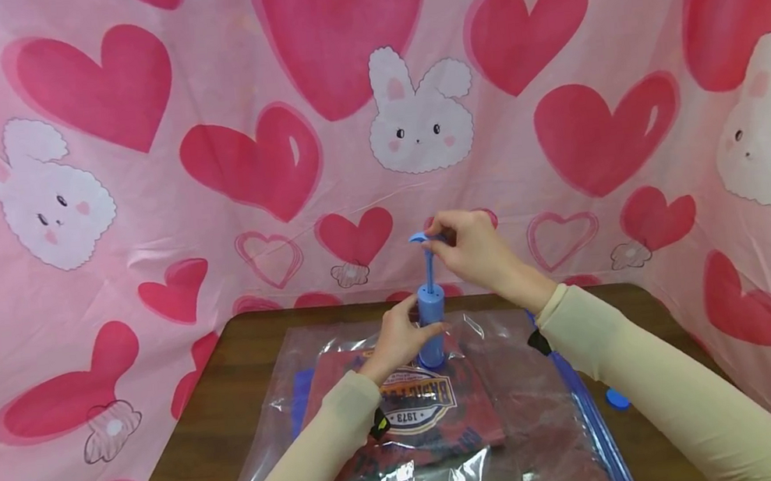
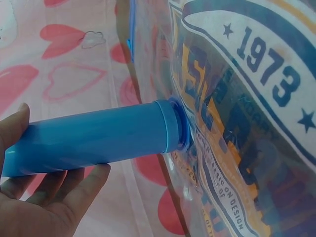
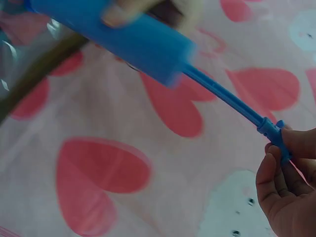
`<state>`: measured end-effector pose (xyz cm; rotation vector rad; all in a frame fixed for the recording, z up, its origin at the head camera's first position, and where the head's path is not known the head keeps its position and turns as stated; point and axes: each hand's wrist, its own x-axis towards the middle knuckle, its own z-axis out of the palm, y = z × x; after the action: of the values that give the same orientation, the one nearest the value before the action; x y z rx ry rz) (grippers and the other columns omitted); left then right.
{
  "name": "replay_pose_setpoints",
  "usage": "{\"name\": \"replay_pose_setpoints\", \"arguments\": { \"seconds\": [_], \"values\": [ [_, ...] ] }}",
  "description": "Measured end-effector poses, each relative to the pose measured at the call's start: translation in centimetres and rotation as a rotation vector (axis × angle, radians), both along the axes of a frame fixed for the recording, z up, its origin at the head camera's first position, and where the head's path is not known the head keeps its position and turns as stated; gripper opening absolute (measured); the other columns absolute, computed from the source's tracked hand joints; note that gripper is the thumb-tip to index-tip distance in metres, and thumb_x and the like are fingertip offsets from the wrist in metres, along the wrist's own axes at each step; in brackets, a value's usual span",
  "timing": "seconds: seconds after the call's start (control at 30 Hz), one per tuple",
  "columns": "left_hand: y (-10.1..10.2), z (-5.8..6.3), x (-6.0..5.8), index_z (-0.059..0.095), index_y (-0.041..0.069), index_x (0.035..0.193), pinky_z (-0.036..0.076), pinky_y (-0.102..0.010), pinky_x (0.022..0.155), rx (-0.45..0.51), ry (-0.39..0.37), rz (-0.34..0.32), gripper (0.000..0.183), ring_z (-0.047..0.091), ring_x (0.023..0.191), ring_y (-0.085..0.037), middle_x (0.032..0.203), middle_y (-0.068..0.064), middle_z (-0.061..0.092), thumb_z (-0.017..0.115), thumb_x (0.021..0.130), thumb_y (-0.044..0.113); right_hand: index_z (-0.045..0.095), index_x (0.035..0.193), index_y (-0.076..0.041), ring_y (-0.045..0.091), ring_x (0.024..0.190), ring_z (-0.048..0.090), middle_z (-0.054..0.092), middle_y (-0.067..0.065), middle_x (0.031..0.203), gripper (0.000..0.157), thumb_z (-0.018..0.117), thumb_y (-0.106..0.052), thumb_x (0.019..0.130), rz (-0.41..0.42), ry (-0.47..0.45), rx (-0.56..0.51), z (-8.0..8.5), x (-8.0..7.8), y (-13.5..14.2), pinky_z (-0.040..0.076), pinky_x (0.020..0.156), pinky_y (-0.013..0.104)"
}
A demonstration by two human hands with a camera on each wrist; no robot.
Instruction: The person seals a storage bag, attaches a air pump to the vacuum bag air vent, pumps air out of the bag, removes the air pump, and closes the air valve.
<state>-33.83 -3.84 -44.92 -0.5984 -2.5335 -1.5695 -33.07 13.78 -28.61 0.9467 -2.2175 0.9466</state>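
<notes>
Atop the clear bag (image 1: pixel 545 412), the left hand (image 1: pixel 398 341) loosely grips the blue pump barrel (image 1: pixel 430 311), seemingly to steady it beneath the right hand (image 1: pixel 474 251), which pinches the handle (image 1: pixel 417 238).

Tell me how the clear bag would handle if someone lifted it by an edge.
The bag would probably flop and crease, since its thin film already lies wrinkled. It may feel slippery, judging by its glossy highlights. Lifting it could tilt the pump, whose base meets the film.
</notes>
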Motion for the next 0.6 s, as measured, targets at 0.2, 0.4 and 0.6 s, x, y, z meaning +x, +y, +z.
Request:
{"name": "replay_pose_setpoints", "arguments": {
  "seconds": [0.2, 0.4, 0.6],
  "values": [
    [-0.1, 0.1, 0.0, 0.065, 0.015, 0.139, 0.058, -0.049, 0.093, -0.018, -0.011, 0.003, 0.053, 0.071, 0.110, -0.024, 0.125, -0.005, 0.073, 0.085, 0.092, 0.028, 0.073, 0.093, 0.000, 0.015, 0.060, 0.058, 0.071, 0.006, 0.080, 0.013, 0.084, 0.001, 0.088, -0.006, -0.069, 0.013, -2.4, -0.2, 0.1, 0.058, 0.059, 0.030],
    [-0.1, 0.1, -0.2, 0.066, 0.013, 0.137, 0.059, -0.047, 0.092, -0.022, 0.018, 0.012, 0.053, 0.072, 0.109, -0.026, 0.124, -0.008, 0.073, 0.087, 0.090, 0.024, 0.071, 0.091, -0.002, 0.015, 0.060, 0.056, 0.069, 0.004, 0.078, 0.014, 0.084, 0.002, 0.087, -0.012, -0.076, 0.031, -3.8, -0.3, -0.1, 0.056, 0.057, 0.029],
    [0.1, 0.1, -0.1, 0.066, 0.012, 0.139, 0.060, -0.046, 0.090, -0.028, 0.020, 0.023, 0.056, 0.072, 0.109, -0.028, 0.124, -0.011, 0.074, 0.087, 0.089, 0.021, 0.069, 0.090, -0.003, 0.014, 0.060, 0.057, 0.069, 0.004, 0.080, 0.017, 0.084, 0.001, 0.087, -0.003, -0.098, 0.066, -5.2, -0.3, -0.1, 0.059, 0.061, 0.031]
  ]
}}
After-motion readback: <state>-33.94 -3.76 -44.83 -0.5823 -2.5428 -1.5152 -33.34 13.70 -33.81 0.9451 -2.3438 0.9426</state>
